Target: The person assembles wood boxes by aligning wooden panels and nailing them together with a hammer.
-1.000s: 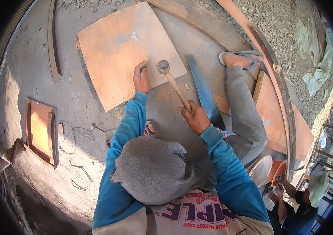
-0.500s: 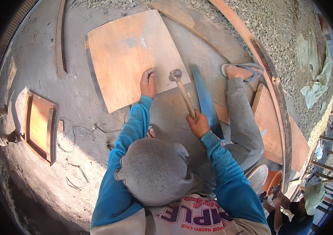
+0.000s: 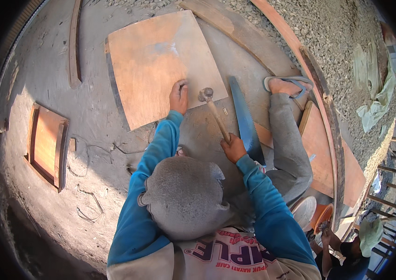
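My right hand (image 3: 234, 148) is wrapped round the wooden handle of a hammer (image 3: 217, 119). The hammer's head hangs just off the near right part of a plywood panel (image 3: 153, 70), which lies on the ground ahead. My left hand (image 3: 178, 96) is at the panel's near edge, fingers curled together; whatever they may pinch is too small to make out. To the right of the hammer a blue handsaw (image 3: 244, 119) lies flat, its toothed edge facing right and its handle end partly hidden near my right leg.
A small framed wooden panel (image 3: 46, 144) lies at the left, near loose wire (image 3: 90, 205). Long planks (image 3: 235, 32) and gravel (image 3: 328, 32) border the far right. More plywood (image 3: 317, 140) lies beyond my sandalled foot (image 3: 285, 86). Another person (image 3: 352, 252) is at the lower right by an orange bucket (image 3: 320, 218).
The hammer's head has dropped slightly toward me and to the left. My left hand stays at the panel's edge. At the far left, less of another person's legs shows.
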`<state>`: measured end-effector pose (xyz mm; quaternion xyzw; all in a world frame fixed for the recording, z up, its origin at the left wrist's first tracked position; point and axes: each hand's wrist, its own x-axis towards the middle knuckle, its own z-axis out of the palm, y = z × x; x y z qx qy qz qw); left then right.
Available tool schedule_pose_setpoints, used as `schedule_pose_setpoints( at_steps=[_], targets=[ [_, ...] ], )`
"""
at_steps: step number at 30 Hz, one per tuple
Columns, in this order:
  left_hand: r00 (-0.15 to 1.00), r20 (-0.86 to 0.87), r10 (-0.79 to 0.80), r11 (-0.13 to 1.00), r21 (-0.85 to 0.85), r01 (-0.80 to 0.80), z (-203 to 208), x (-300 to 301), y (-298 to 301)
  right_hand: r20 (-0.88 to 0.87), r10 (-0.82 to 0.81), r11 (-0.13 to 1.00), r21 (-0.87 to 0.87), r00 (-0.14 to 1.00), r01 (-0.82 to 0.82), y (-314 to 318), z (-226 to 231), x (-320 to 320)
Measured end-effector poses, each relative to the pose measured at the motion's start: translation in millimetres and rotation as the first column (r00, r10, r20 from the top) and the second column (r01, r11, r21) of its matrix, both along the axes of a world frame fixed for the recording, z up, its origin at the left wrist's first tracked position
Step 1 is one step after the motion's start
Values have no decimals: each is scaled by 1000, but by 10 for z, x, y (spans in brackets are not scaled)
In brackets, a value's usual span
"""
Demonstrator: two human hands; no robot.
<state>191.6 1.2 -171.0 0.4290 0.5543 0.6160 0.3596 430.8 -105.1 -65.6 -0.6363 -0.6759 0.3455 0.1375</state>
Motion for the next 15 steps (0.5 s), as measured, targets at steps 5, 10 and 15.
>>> schedule_pose_setpoints(
  at_steps=[5, 10, 15],
  targets=[
    [1000, -1, 6, 999, 52, -6, -8, -101, 63, -221, -110, 993, 15, 969, 116, 211, 857, -295],
    [1000, 4, 18, 999, 41, -18, 50, -122, 30, -653, -82, 871, 320, 753, 372, 200, 947, -479],
    [1000, -21, -6, 1000, 27, 6, -101, -25, 33, 120, -7, 1000, 19, 993, 5, -84, -418, 74]
  ],
)
